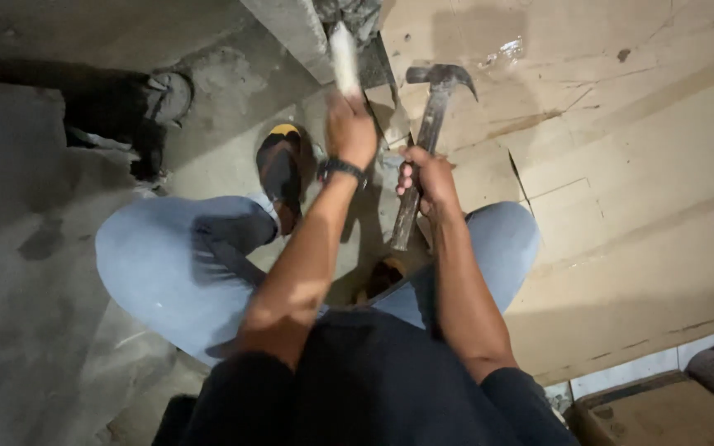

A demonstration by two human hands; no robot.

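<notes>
Hammer (pixel 428 132) gripped by right hand (pixel 428 177), chisel (pixel 344 58) by left hand (pixel 350 130).

Concrete floor (pixel 26 272), rough, left and center of frame. Flattened cardboard (pixel 621 165) lies on it across right side. Sandal (pixel 281 169) on floor, upper center.

L hand (pixel 350 130) fisted, R hand (pixel 428 177) gripping
</notes>
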